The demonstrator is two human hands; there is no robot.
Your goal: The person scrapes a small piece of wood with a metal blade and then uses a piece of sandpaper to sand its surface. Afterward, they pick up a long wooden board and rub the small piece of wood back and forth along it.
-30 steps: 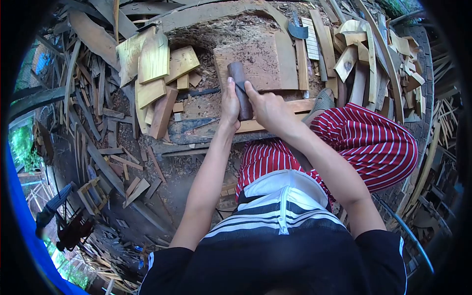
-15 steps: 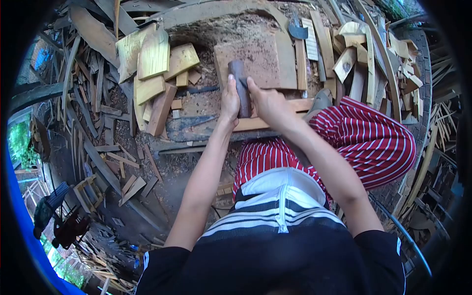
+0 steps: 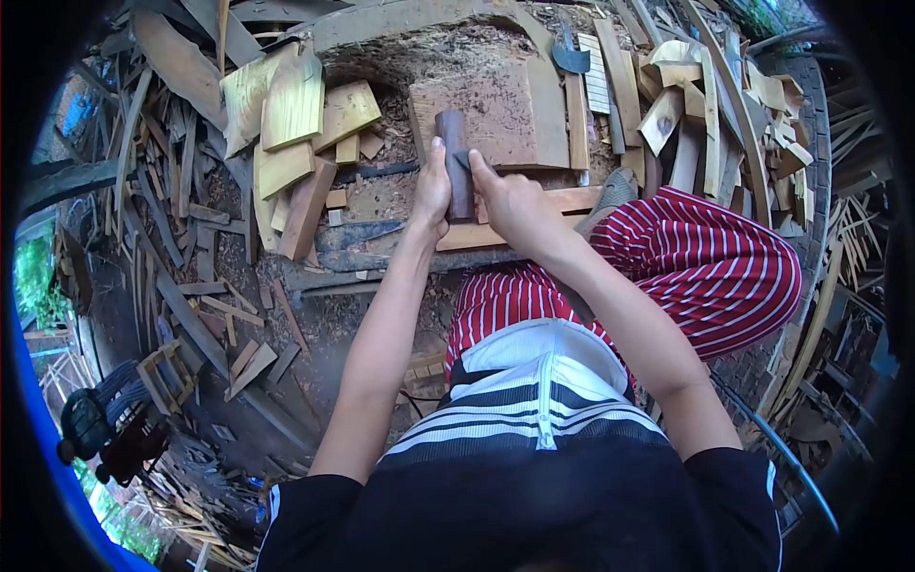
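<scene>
My left hand (image 3: 434, 195) is closed on a dark brown, roughly cylindrical piece of wood (image 3: 456, 181), its thumb lying along the left side. The piece stands lengthwise in front of me, over the wooden work block. From the right, my right hand (image 3: 519, 210) grips what looks like a carving knife; only a small dark blade part (image 3: 463, 159) shows, against the piece's right side. A dark handle-like length (image 3: 575, 298) shows beneath my right forearm, and the fist hides the rest. Behind the piece lies a thick, flat wooden block (image 3: 500, 119) strewn with shavings.
Yellowish wood offcuts (image 3: 294, 110) are stacked left of the work area. A dark curved axe-like blade (image 3: 571, 60) lies at the back right, near a narrow light board (image 3: 593, 71). More offcuts (image 3: 662, 119) pile up farther right. My striped-trousered leg (image 3: 715, 272) is folded at right.
Both hands and the dark wood piece appear slightly farther left and up, along with a small shift of the whole view. The grips look the same.
</scene>
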